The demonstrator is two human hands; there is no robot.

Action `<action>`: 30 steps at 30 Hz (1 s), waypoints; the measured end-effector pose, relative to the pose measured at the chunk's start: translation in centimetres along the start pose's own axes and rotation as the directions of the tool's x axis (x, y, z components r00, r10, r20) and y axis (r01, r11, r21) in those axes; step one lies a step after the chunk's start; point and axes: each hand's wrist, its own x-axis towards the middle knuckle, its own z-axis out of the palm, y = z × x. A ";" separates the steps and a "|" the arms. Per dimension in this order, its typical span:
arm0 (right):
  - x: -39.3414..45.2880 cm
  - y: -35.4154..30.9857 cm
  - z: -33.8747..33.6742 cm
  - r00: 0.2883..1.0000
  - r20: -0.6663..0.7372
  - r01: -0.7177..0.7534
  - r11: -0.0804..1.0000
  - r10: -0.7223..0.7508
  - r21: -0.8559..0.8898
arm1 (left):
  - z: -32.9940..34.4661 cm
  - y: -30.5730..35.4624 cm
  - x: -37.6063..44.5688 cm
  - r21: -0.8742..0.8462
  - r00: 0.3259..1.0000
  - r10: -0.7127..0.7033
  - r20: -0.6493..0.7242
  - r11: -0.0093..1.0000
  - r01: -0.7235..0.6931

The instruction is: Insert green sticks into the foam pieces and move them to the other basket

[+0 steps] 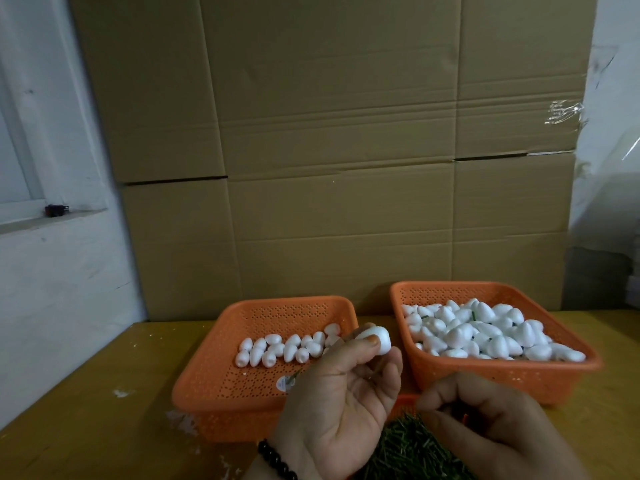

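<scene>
A: Left hand (341, 393)?
B: Raised palm-up between the two baskets, pinching one white foam piece (375, 337) at the fingertips. Black bead bracelet (277, 460) on the wrist.

A: Right hand (485, 420)?
B: Low at the near edge, fingers curled over the heap of green sticks (412, 452). Cannot tell whether pinching a stick.

A: Baskets?
B: Both orange, both on the yellow tabletop (86, 393). Left basket (221, 386) with a loose row of foam pieces (287, 348) along its far half. Right basket (502, 372) heaped with foam pieces (485, 330), green stick ends showing between some.

A: Behind?
B: Stacked cardboard boxes (339, 150); white wall and window sill (45, 220) at left.
</scene>
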 end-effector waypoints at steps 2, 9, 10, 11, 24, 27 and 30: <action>0.0 0.1 0.0 1.000 -0.009 -0.019 0.999 0.019 0.033 | -0.1 -0.1 -0.1 0.030 1.000 -0.018 0.004 0.999 0.018; 0.0 0.0 0.1 0.990 -0.082 -0.087 0.963 0.111 0.253 | -0.3 -0.4 0.1 0.085 0.999 -0.004 -0.046 0.996 0.007; -0.1 0.1 0.1 0.989 -0.085 -0.093 0.958 0.120 0.273 | -0.3 -0.5 0.2 0.095 0.999 0.003 -0.054 0.995 0.002; -0.1 0.0 0.0 0.989 -0.081 -0.096 0.951 0.125 0.293 | -0.4 -0.5 0.2 0.106 0.998 0.011 -0.059 0.994 -0.004; 0.0 -1.0 0.1 0.968 -0.240 0.018 0.942 0.067 0.337 | -0.3 -1.0 0.1 0.068 0.999 0.037 0.005 0.997 -0.037; 0.1 -0.9 0.1 0.961 -0.269 0.034 0.944 0.059 0.328 | -0.2 -0.9 0.1 -0.014 1.000 0.007 0.010 1.000 -0.007; 0.1 -0.6 0.2 0.954 -0.298 0.060 0.960 0.025 0.272 | 0.1 -0.8 0.0 -0.092 0.999 -0.028 0.020 0.995 0.030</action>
